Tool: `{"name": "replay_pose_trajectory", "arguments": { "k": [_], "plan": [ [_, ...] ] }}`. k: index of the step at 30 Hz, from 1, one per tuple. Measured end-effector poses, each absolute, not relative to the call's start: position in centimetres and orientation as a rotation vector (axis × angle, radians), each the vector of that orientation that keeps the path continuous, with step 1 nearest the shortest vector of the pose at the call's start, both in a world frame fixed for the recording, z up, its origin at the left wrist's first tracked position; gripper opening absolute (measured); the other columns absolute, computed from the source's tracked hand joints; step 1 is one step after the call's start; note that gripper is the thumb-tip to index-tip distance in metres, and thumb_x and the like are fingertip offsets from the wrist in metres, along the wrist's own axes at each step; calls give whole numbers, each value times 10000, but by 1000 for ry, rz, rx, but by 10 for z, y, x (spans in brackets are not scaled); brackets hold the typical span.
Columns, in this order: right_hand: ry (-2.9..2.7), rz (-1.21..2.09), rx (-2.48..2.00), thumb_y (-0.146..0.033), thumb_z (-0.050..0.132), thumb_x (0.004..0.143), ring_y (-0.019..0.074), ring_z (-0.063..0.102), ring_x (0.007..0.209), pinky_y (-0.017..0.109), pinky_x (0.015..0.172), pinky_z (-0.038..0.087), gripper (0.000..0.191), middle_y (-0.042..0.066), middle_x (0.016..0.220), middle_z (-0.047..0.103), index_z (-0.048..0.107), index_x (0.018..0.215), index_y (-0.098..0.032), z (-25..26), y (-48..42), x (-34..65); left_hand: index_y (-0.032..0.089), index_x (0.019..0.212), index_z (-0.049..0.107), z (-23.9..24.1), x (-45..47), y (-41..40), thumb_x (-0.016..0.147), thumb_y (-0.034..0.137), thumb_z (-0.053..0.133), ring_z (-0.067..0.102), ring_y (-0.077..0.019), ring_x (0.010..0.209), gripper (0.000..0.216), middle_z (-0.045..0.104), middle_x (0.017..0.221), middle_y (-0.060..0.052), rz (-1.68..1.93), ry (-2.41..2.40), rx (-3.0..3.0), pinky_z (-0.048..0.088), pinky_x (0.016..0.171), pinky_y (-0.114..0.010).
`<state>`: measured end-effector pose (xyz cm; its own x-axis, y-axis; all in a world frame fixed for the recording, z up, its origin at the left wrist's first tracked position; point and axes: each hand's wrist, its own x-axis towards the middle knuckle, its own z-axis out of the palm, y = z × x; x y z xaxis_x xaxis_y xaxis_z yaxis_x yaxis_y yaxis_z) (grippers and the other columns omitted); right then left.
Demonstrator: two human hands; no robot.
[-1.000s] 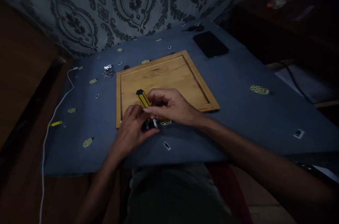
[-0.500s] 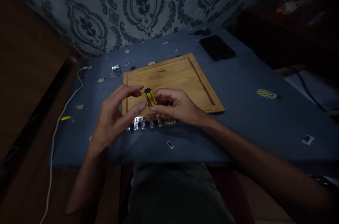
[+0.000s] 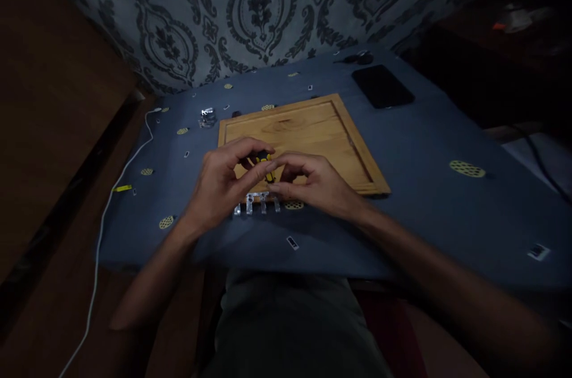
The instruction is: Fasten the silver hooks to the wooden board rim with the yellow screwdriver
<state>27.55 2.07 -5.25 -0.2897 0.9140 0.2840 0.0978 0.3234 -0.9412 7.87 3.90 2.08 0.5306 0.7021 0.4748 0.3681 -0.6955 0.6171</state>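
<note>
In the head view, a small screwdriver [image 3: 270,175] with a yellow and black handle stands roughly upright over the near edge of a wooden board [image 3: 308,127]. The fingers and thumb of my left hand [image 3: 217,178] close round the top of its handle. Lower down, my right hand [image 3: 317,181] pinches the same tool from the other side. Its shaft and tip are hidden by my fingers. Below my hands, several shiny metal hooks [image 3: 250,204] line the board's front edge; my left hand covers part of the row.
Shiny metal pieces [image 3: 208,117] lie beyond the board's left corner. A black tablet-like device [image 3: 383,86] and a dark cable-like item [image 3: 364,58] rest at the back right. A white cable [image 3: 102,223] runs down the left side, near a small yellow piece [image 3: 122,188].
My left hand has moved right and closed round the screwdriver's handle, which it had been apart from. The whole view has shifted slightly, so things appear farther right.
</note>
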Motion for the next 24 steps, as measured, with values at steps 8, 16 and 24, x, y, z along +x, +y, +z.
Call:
{"name": "replay_pose_trajectory", "arguments": {
  "k": [8, 16, 24],
  "plan": [
    [-2121, 437, -1105, -634, 719, 876, 312, 637, 1051, 462, 903, 530, 577, 144, 1105, 688, 700, 1186, -147, -101, -3, 295, 183, 1033, 734, 19, 76, 29, 964, 271, 707, 673, -105, 771, 116, 758, 930, -10, 1087, 896, 2384, 546, 730, -222],
    [-2129, 344, -1134, -661, 647, 911, 306, 580, 1051, 473, 918, 480, 578, 128, 1109, 673, 679, 1214, -169, -108, -5, 283, 220, 1058, 737, 20, 75, 21, 957, 252, 717, 687, -125, 801, 108, 763, 940, -7, 1093, 928, 2399, 563, 748, -258],
    [-2153, 392, -1171, -583, 728, 897, 279, 569, 1001, 414, 862, 445, 469, 102, 1054, 671, 718, 1155, -191, -104, -3, 282, 238, 1053, 750, 18, 73, 19, 954, 272, 724, 699, -140, 843, 108, 768, 973, -9, 1095, 950, 2382, 562, 748, -263]
  ]
}}
